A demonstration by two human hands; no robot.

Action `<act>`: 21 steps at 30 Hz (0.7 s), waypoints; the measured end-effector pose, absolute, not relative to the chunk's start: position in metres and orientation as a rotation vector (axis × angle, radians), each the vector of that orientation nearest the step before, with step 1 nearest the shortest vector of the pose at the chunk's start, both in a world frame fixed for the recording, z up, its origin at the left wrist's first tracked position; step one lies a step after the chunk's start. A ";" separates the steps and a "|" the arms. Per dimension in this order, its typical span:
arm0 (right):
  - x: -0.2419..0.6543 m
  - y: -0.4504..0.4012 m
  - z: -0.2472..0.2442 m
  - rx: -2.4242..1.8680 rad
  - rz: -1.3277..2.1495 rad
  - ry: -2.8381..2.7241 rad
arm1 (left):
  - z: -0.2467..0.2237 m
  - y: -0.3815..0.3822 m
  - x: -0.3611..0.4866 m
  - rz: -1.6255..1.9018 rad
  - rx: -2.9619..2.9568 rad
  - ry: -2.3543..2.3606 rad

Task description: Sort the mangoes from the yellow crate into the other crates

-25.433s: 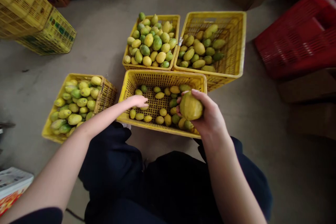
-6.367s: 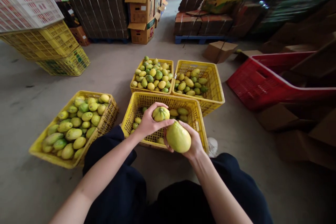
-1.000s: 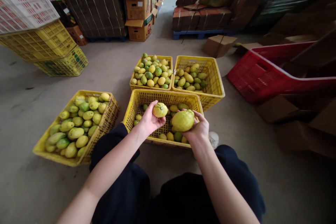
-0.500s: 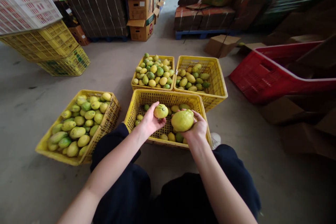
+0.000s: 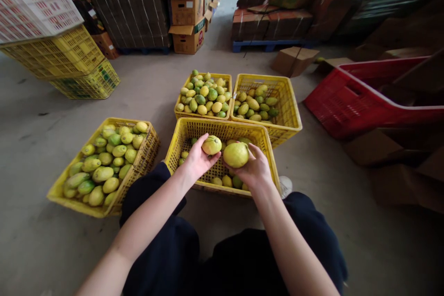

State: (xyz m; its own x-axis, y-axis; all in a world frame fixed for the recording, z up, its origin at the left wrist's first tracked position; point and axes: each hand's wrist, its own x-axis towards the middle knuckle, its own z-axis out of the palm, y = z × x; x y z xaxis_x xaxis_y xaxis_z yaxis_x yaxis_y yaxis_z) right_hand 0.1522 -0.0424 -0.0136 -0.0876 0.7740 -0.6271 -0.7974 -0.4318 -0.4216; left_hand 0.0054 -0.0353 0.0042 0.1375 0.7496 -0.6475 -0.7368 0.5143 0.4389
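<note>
Above the near yellow crate (image 5: 180, 135), my left hand (image 5: 199, 159) holds a small yellow-green fruit (image 5: 211, 145) between thumb and fingers. Just right of it, my right hand (image 5: 256, 169) is wrapped round a bigger yellow-green fruit (image 5: 236, 155). A narrow gap separates the two fruits. Several yellow and green fruits (image 5: 227, 181) lie in the crate below, partly hidden by my hands.
A full fruit crate (image 5: 138, 166) stands at the left. Behind the near crate are a heaped crate (image 5: 178, 113) and a partly filled one (image 5: 289, 101). A red crate (image 5: 333, 101) stands right, stacked crates (image 5: 65, 51) back left.
My right hand has turned the bigger fruit and shifted it slightly left and up, nearer the smaller one. My left hand has barely moved, still holding its fruit.
</note>
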 end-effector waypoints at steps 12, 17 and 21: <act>0.158 -0.043 -0.017 -0.920 1.896 0.111 | 0.003 -0.036 0.006 0.947 -0.034 0.933; 0.160 -0.047 -0.013 -0.952 1.878 0.085 | 0.003 -0.036 0.010 0.929 0.001 0.941; 0.164 -0.048 -0.008 -0.964 1.863 0.081 | 0.001 -0.036 0.014 0.929 0.023 0.912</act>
